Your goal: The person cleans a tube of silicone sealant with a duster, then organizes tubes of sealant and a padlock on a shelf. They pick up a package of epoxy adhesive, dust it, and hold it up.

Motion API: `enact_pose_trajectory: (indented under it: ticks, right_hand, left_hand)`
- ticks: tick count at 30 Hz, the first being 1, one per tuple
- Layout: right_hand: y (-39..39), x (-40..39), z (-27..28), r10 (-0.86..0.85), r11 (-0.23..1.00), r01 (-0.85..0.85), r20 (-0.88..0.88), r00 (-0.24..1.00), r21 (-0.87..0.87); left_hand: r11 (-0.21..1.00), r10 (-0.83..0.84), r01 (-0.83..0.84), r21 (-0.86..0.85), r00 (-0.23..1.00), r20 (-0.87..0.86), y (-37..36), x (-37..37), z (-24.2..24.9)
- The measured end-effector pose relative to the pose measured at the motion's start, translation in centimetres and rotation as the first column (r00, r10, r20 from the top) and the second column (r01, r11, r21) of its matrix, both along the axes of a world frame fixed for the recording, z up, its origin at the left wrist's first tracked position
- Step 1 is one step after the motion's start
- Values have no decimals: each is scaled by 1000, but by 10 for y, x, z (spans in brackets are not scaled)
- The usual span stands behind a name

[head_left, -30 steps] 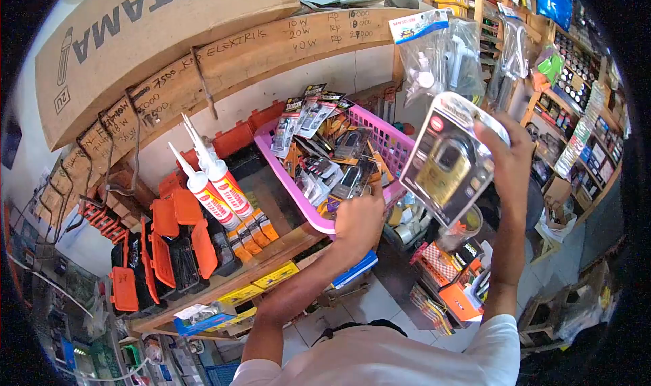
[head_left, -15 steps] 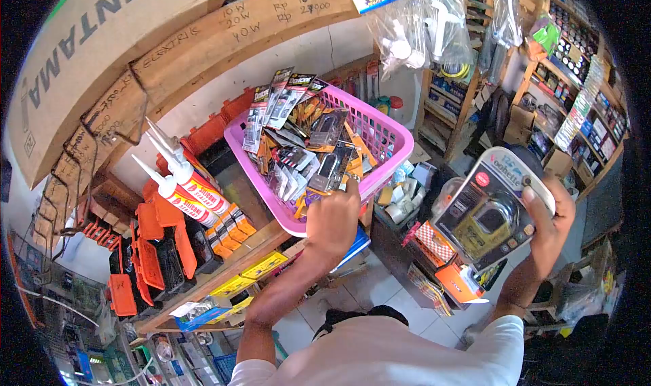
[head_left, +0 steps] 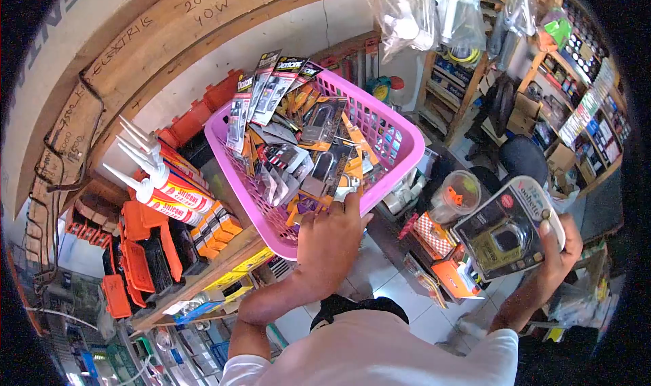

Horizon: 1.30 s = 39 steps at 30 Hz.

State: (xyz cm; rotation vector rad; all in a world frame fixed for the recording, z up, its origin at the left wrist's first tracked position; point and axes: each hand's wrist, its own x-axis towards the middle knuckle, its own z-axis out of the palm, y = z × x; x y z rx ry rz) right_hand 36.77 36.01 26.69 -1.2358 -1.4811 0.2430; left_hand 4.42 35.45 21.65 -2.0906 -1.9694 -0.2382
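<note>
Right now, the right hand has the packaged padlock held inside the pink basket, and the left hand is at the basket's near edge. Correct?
Not quite: the packaged padlock in the right hand is outside the pink basket, off to its right, as the head view shows. The left hand is at the near edge.

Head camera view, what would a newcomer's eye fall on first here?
The pink basket mid-view, heaped with packaged goods, likely draws the eye first, with the left hand at its near edge. Next comes the packaged padlock in the right hand, on the right. White-nozzled silicone tubes left of the basket might follow.
</note>
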Motion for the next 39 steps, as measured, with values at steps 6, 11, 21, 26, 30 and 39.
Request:
enact_pose_trajectory:
  ticks: [6, 11, 21, 26, 30, 39]
  right_hand:
    - [-12, 20, -30, -28, 994, 36, 76, 997, -106]
    - [-23, 34, -46, -8, 995, 22, 152, 988, -93]
    - [-48, 52, -50, -52, 983, 56, 26, 998, -177]
    - [-52, 58, -60, -96, 974, 116, 109, 989, -196]
    - [-55, 47, -59, -89, 983, 99, 70, 994, -152]
    - [-67, 37, -77, 192, 947, -215, -115, 975, -238]
  left_hand:
    - [994, -97, 97, 40, 995, -9, 1, 2, 4]
    - [995, 27, -34, -89, 996, -80, 8, 5, -10]
    - [999, -2, 4, 46, 1000, -31, -1, 9, -8]
    - [1000, 11, -13, -18, 994, -105, -1, 15, 3]
    - [997, -65, 63, 33, 996, 57, -3, 8, -4]
    - [981, -189, 173, 81, 945, 267, -45, 38, 17]
